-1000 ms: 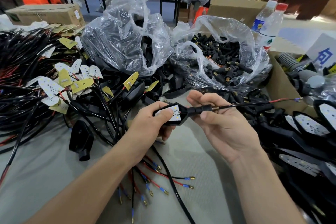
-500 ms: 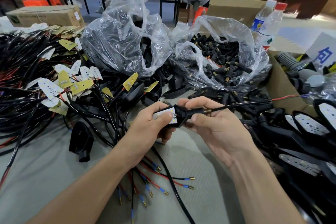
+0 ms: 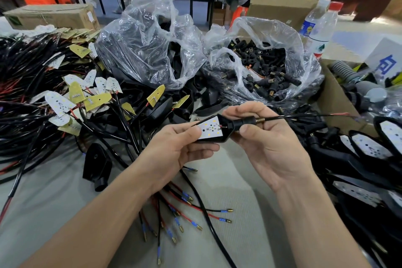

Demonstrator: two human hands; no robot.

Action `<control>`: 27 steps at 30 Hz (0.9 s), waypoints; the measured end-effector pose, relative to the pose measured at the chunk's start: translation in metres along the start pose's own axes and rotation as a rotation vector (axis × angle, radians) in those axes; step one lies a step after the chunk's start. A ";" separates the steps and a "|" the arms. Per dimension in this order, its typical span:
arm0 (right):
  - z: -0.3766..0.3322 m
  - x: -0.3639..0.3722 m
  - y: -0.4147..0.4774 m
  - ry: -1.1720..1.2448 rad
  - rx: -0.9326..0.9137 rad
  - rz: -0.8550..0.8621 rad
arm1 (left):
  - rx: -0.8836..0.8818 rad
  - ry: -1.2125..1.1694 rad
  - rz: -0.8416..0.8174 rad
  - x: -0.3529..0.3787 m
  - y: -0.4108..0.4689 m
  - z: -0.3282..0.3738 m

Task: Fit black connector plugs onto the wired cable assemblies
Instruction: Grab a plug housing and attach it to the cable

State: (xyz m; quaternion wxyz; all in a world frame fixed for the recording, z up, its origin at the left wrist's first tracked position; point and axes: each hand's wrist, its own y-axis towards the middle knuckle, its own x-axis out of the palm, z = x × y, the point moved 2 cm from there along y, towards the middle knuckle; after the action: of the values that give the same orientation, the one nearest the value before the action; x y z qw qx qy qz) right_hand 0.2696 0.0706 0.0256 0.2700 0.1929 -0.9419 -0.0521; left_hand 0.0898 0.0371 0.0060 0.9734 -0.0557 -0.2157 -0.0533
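My left hand (image 3: pixel 178 148) grips a black housing with a white LED board (image 3: pixel 212 129) set in it, thumb on the board's left end. My right hand (image 3: pixel 267 137) pinches the black connector plug (image 3: pixel 244 121) that sits at the housing's narrow end, brass thread showing on its right. A thin black cable (image 3: pixel 304 116) runs out of the plug to the right, ending in red wire. A clear bag of black connector plugs (image 3: pixel 265 67) stands behind my hands. Wired LED boards (image 3: pixel 71 98) lie in a heap at the left.
A second clear bag of black housings (image 3: pixel 148 50) stands at centre back. One loose black housing (image 3: pixel 96 163) lies on the grey table. Wire ends with blue crimps (image 3: pixel 185 213) fan out below my wrists. Finished assemblies (image 3: pixel 369 148) pile at right, by a cardboard box (image 3: pixel 332 98) and bottles (image 3: pixel 319 26).
The plug has been slid along the cable and now sits against the housing's narrow end. Both hands have drawn closer together and tilted the board up towards me.
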 end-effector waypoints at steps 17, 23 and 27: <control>-0.098 0.005 -0.057 -0.456 0.025 0.317 | -0.101 0.167 0.293 0.036 0.002 -0.006; -0.137 -0.001 -0.136 -0.913 0.357 0.393 | -0.141 0.104 0.263 0.088 0.003 -0.020; -0.156 0.022 -0.173 -1.276 -0.165 0.472 | -0.170 0.236 0.147 0.123 0.012 -0.028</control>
State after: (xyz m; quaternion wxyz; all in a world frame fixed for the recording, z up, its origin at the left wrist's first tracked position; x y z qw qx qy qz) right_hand 0.3929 -0.0961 0.1333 -0.3199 -0.1072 -0.9264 -0.1670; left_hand 0.2139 0.0356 0.0326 0.9850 -0.1469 -0.0900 -0.0062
